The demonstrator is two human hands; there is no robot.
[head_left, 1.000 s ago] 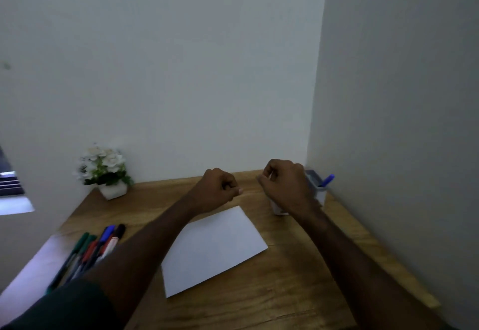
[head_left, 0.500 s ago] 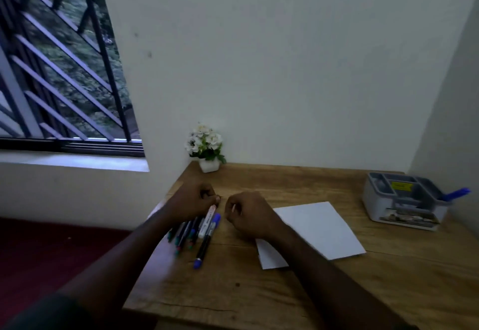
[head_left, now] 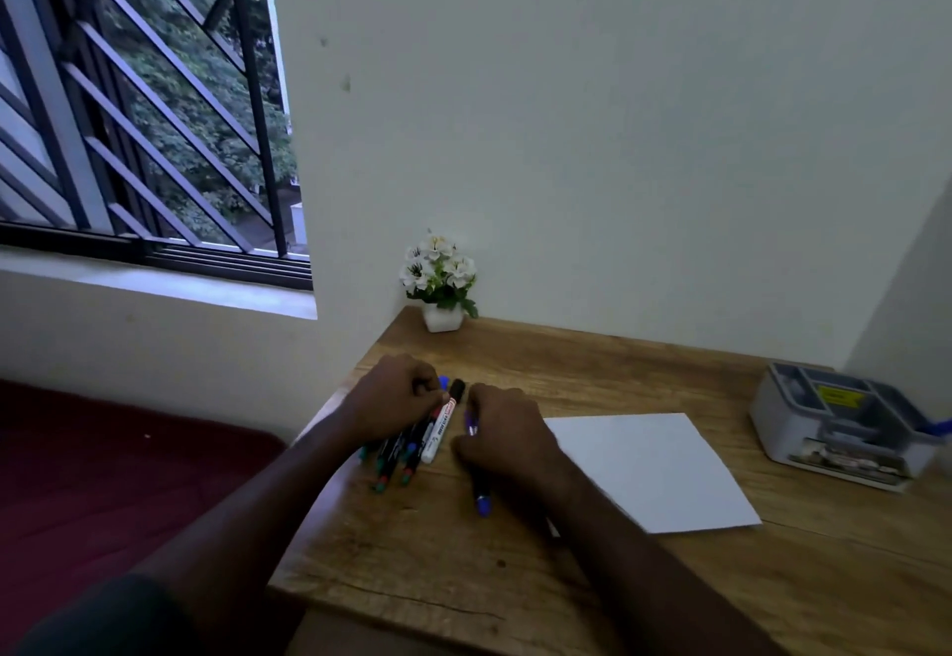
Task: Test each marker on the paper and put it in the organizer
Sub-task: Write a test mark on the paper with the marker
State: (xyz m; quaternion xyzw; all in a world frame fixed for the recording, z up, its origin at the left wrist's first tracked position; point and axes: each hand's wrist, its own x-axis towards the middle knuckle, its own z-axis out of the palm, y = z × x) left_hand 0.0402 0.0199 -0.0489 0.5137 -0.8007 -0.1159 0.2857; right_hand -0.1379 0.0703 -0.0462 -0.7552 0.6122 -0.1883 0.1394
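At the wooden desk's left end, left hand (head_left: 394, 400) rests curled on the cluster of loose markers (head_left: 407, 444); right hand (head_left: 502, 431) grips a blue-capped marker (head_left: 481, 493). White paper sheet (head_left: 649, 470) appears unmarked; grey plastic organizer (head_left: 839, 423) holds one blue marker, most remain untested

Markers (head_left: 407, 449) (bunched) left of paper (head_left: 654, 470)

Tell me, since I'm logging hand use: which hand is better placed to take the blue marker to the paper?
Right. The right hand already lies over the blue marker, next to the paper. The left hand rests on the marker pile, farther off.
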